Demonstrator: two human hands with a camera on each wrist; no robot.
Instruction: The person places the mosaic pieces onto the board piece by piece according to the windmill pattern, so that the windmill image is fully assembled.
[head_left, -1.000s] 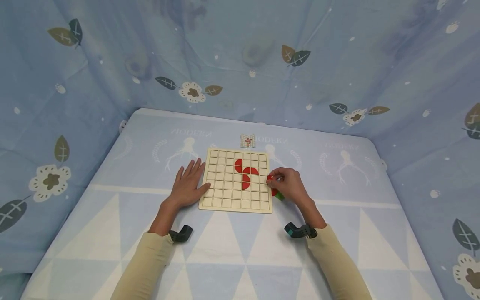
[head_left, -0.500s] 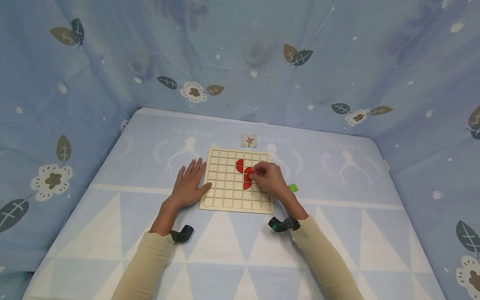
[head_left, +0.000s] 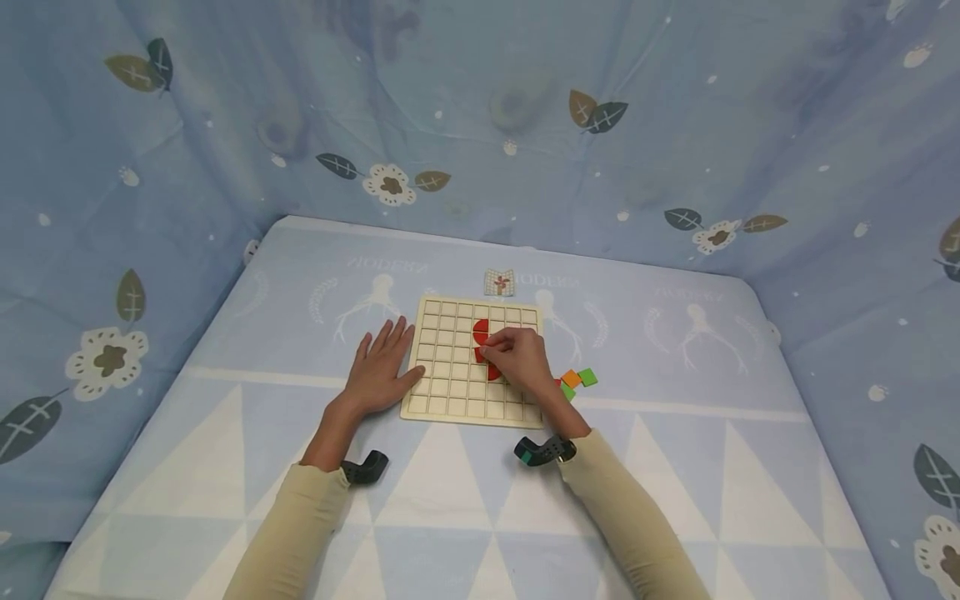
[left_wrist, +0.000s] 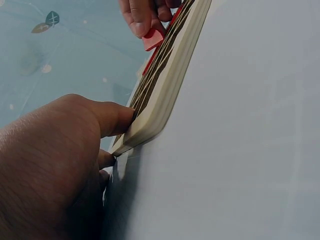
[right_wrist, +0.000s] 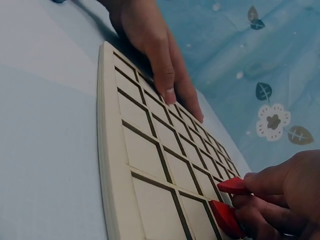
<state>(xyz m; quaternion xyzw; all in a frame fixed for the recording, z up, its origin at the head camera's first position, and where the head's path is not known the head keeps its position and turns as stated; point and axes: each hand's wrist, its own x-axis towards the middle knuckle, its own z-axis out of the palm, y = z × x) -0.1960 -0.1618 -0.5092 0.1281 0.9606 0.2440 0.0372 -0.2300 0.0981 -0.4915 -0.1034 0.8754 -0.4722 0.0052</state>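
A square wooden grid board (head_left: 442, 406) lies on the table. My left hand (head_left: 375, 371) rests along its left edge, fingers straight on the cloth and thumb over the rim. Over the middle of the board, my right hand (head_left: 521, 358) pinches a small red tile (right_wrist: 234, 185) between thumb and fingers. That tile is tilted and clear of the cells in the right wrist view. Red quarter-round tiles (head_left: 481, 337) sit in cells just above it, and another red tile (right_wrist: 226, 219) lies below the fingers. My right hand hides part of the red pattern in the head view.
Right of the board lie loose tiles, among them an orange tile (head_left: 572, 379) and a green tile (head_left: 588, 377); my right forearm partly covers that group. A small printed card (head_left: 499, 282) with a red pinwheel figure lies behind the board. Patterned fabric (head_left: 465, 108) hangs around the table.
My right hand has picked a red tile from beside the board's right edge and carried it left over the middle cells. The loose tiles have come into view. My left hand stays put.
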